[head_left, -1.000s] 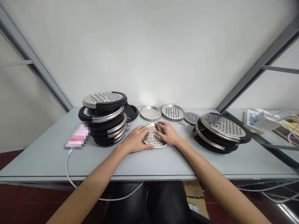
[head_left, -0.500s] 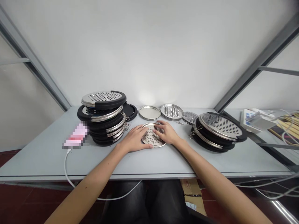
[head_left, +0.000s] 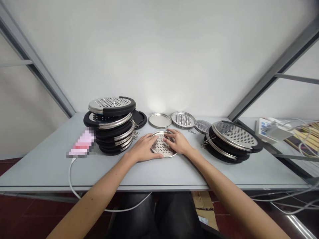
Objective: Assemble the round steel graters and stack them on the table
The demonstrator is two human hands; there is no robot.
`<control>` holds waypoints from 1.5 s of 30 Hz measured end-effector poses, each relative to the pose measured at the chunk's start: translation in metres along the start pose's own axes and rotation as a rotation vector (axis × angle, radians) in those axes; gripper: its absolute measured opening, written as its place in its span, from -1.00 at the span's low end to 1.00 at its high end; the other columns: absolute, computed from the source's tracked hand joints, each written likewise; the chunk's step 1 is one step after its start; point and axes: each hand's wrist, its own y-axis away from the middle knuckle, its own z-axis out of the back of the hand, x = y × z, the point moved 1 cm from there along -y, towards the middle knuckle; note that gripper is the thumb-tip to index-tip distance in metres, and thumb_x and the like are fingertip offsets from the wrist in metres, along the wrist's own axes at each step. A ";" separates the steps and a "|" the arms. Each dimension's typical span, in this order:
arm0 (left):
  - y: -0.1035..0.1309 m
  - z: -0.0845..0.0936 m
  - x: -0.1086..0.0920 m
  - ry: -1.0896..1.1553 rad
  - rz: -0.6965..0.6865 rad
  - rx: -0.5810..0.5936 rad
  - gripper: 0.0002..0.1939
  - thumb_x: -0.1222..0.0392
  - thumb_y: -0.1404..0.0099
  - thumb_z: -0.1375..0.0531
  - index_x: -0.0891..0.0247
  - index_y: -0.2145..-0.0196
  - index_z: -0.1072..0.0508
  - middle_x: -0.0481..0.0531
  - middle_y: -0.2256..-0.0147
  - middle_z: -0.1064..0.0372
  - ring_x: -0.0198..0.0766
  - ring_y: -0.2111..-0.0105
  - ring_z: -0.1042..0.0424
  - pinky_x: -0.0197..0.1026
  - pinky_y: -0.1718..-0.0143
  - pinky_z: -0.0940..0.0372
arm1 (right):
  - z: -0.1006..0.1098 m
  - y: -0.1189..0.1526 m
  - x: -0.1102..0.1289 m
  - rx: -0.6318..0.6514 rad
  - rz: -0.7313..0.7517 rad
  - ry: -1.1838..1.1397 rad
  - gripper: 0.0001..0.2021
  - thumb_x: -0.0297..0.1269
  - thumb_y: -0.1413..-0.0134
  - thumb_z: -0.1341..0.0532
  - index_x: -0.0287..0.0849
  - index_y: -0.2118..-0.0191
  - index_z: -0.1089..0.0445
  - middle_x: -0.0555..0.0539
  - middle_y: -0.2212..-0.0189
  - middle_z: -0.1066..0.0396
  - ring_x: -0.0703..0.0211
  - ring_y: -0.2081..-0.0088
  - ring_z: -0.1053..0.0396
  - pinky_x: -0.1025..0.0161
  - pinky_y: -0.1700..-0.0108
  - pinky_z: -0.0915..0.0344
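Over the last second nothing has shifted: our left hand (head_left: 144,148) and right hand (head_left: 178,142) stay flat, fingers spread, apparently pressing rather than gripping the perforated disc (head_left: 161,148) on the worktop (head_left: 174,171).

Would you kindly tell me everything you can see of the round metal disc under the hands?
The disc is round, shiny, steel-looking, punched with many small holes inside a raised rim. It lies flat on the grey table, between two stacks of similar black-rimmed pieces. The left hand rests on its left edge and the right hand on its right, fingers spread over the holes.
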 end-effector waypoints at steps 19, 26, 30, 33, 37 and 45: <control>0.000 -0.009 0.009 0.015 -0.009 -0.008 -0.13 -0.34 -0.11 -0.23 0.23 -0.22 -0.21 0.20 -0.22 -0.18 0.08 -0.28 -0.03 0.07 -0.24 -0.06 | -0.002 0.000 -0.005 -0.061 -0.058 -0.112 -0.56 -0.01 -0.21 -0.10 -0.19 -0.03 -0.47 -0.30 -0.15 -0.28 -0.13 -0.20 -0.21 -0.06 -0.23 -0.13; -0.001 -0.008 0.010 0.011 -0.020 -0.004 -0.12 -0.34 -0.12 -0.22 0.26 -0.23 -0.21 0.22 -0.23 -0.17 0.09 -0.29 -0.02 0.09 -0.25 -0.05 | 0.005 -0.002 -0.009 -0.088 -0.067 -0.140 -0.57 -0.03 -0.24 -0.07 -0.20 0.00 -0.48 -0.30 -0.11 -0.32 -0.10 -0.18 -0.24 -0.05 -0.22 -0.13; -0.001 -0.008 0.010 0.013 -0.024 0.002 -0.12 -0.35 -0.12 -0.21 0.26 -0.23 -0.22 0.22 -0.25 -0.15 0.09 -0.30 -0.01 0.10 -0.26 -0.04 | 0.005 -0.002 -0.008 -0.044 -0.052 -0.136 -0.56 -0.03 -0.26 -0.05 -0.21 0.00 -0.48 -0.32 -0.09 -0.34 -0.10 -0.15 -0.26 -0.05 -0.21 -0.13; 0.000 -0.007 0.010 0.015 -0.020 0.011 -0.12 -0.35 -0.13 -0.20 0.28 -0.23 -0.22 0.22 -0.25 -0.14 0.08 -0.30 0.00 0.08 -0.27 -0.02 | 0.002 -0.002 -0.010 -0.017 -0.033 -0.123 -0.55 -0.01 -0.26 -0.03 -0.18 -0.01 -0.48 -0.31 -0.09 -0.34 -0.11 -0.14 -0.27 -0.06 -0.20 -0.14; -0.001 -0.007 0.010 0.012 -0.016 0.020 -0.12 -0.35 -0.13 -0.20 0.27 -0.24 -0.21 0.21 -0.26 -0.12 0.08 -0.31 0.01 0.09 -0.28 -0.01 | -0.001 -0.001 -0.013 0.001 -0.030 -0.109 -0.54 0.02 -0.26 -0.01 -0.14 -0.03 -0.47 -0.28 -0.09 -0.34 -0.11 -0.14 -0.27 -0.07 -0.20 -0.14; 0.000 -0.006 0.009 0.018 -0.026 0.014 -0.15 -0.32 -0.14 -0.22 0.27 -0.23 -0.23 0.21 -0.25 -0.15 0.07 -0.30 0.01 0.08 -0.27 -0.02 | 0.001 0.000 -0.010 0.018 -0.053 -0.099 -0.53 0.03 -0.25 -0.03 -0.13 -0.06 -0.46 -0.29 -0.20 -0.20 -0.17 -0.25 -0.14 -0.11 -0.25 -0.07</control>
